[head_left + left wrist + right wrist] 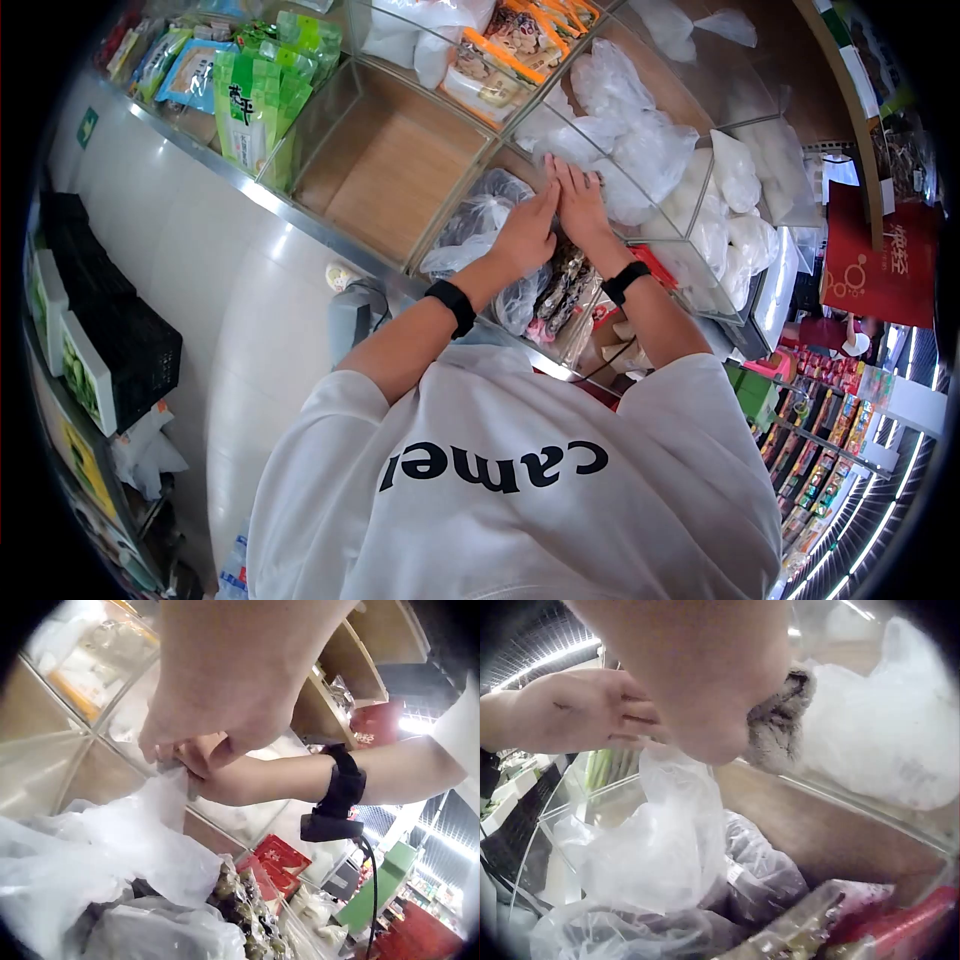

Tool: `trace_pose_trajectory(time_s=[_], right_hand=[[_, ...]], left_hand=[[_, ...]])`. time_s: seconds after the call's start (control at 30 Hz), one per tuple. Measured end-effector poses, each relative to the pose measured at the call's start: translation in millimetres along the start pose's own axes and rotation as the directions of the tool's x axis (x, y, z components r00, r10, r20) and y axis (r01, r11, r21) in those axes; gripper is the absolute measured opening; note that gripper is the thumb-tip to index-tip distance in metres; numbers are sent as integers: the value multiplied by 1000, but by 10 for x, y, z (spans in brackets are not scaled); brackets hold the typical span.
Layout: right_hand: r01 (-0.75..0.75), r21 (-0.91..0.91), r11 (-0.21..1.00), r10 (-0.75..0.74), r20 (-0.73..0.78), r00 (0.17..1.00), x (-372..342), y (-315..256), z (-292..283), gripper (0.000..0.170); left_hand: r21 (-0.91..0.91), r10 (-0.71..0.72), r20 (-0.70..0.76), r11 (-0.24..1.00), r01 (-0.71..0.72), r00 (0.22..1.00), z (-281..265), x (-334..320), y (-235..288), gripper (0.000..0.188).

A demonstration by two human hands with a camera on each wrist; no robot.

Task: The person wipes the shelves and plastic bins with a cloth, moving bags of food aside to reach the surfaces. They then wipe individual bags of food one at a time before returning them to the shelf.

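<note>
My right hand [583, 210] grips a fluffy grey cloth [781, 727] at the top edge of the clear divider between the display compartments. Most of the cloth is hidden under the fingers in the head view. Beside it, my left hand [527, 232] reaches over the same corner, its fingers straight and close to the right hand. A thin clear plastic bag [660, 840] rises right up to the left fingertips. Beneath both hands, dark goods in clear wrapping [251, 911] lie in the near compartment.
A wooden-floored compartment [400, 150] lies to the left. White plastic bags [640, 140] fill the compartments ahead and right. Green packets [250, 105] and orange-edged packages [510, 55] stand farther off. Black crates [120, 310] are across the aisle.
</note>
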State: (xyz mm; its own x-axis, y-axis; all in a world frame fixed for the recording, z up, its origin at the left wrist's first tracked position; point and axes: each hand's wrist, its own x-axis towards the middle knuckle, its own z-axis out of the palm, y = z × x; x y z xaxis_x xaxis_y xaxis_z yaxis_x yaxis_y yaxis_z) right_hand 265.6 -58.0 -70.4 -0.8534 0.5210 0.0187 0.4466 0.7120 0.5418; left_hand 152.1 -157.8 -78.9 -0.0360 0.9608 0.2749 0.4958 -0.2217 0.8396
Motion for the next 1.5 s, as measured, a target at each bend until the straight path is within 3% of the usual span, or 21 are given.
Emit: trace_pose_trajectory(time_s=[0.1, 0.13, 0.17, 0.23, 0.27, 0.4, 0.6, 0.63, 0.7, 0.77, 0.8, 0.87, 0.9, 0.93, 1.0, 1.03, 1.1, 1.13, 1.2, 1.33, 1.5], right_hand=[[23, 43, 999, -24, 9, 1000, -248, 122, 35, 65], [7, 42, 999, -8, 33, 999, -335, 153, 20, 66], [-10, 40, 999, 7, 57, 998, -418, 185, 12, 67], [-56, 21, 998, 54, 58, 997, -593, 234, 50, 65], [-104, 1, 995, 103, 55, 993, -680, 252, 68, 64], [-166, -45, 985, 167, 34, 985, -972, 385, 25, 60], [-411, -37, 911, 397, -196, 897, -1190, 531, -104, 56], [-465, 24, 885, 458, -223, 860, -1216, 547, -158, 55], [-515, 88, 852, 520, -246, 818, -1255, 566, -290, 55], [-633, 254, 732, 670, -99, 736, -1264, 577, -431, 57], [-633, 256, 730, 672, -99, 734, -1252, 650, -481, 57], [-578, 450, 680, 729, -331, 600, -1276, 876, -566, 48], [-582, 448, 679, 730, -330, 598, -1289, 983, -609, 48], [-510, 629, 587, 763, -219, 608, -1296, 1092, -645, 47], [-369, 870, 327, 762, -12, 648, -1260, 1196, -613, 43], [-369, 870, 327, 762, -12, 648, -1213, 1202, -589, 43], [-413, 712, 567, 493, 108, 863, -1099, 1185, -578, 42], [-437, 706, 558, 480, 155, 864, -1062, 1197, -582, 41], [-440, 693, 570, 420, 215, 882, -1022, 1282, -596, 38], [-473, 601, 644, 309, 362, 880, -905, 1353, -694, 31], [-399, 478, 782, 352, 190, 917, -947, 1258, -606, 27]], left_hand=[[-16, 102, 3, 995, -102, 995, 224, -8, 28, 78], [-69, 2, 173, 998, 10, 985, 259, -9, 73, 77], [-69, 0, 173, 998, 12, 985, 307, -23, 132, 77], [127, -9, 265, 991, -26, 964, 370, -50, 295, 75], [77, -44, 328, 997, 20, 944, 419, -51, 330, 72], [211, -62, 379, 977, -21, 923, 542, -84, 459, 68], [247, -54, 370, 968, -42, 927, 510, -69, 514, 67], [249, -56, 373, 968, -41, 926, 520, -63, 508, 67], [160, 24, 220, 985, -60, 975, 500, -7, 516, 64], [101, 61, 159, 992, -77, 985, 450, 67, 538, 64], [43, 94, 91, 994, -99, 991, 381, 132, 574, 64], [13, 107, 63, 994, -108, 992, 191, 257, 614, 65], [-19, 119, 32, 993, -119, 992, 124, 323, 638, 66], [-22, 122, 34, 992, -121, 992, 101, 385, 656, 66], [161, 230, -52, 962, -220, 972, 51, 492, 672, 68], [161, 230, -52, 962, -219, 972, 32, 532, 681, 68], [311, 270, -1, 915, -256, 963, 28, 603, 699, 70], [312, 270, -2, 915, -256, 963, 69, 627, 666, 70], [518, 225, 69, 825, -228, 972, 146, 644, 602, 76], [622, 263, 96, 737, -264, 960, 125, 653, 550, 80], [589, 241, 161, 755, -289, 957, 47, 655, 549, 81]])
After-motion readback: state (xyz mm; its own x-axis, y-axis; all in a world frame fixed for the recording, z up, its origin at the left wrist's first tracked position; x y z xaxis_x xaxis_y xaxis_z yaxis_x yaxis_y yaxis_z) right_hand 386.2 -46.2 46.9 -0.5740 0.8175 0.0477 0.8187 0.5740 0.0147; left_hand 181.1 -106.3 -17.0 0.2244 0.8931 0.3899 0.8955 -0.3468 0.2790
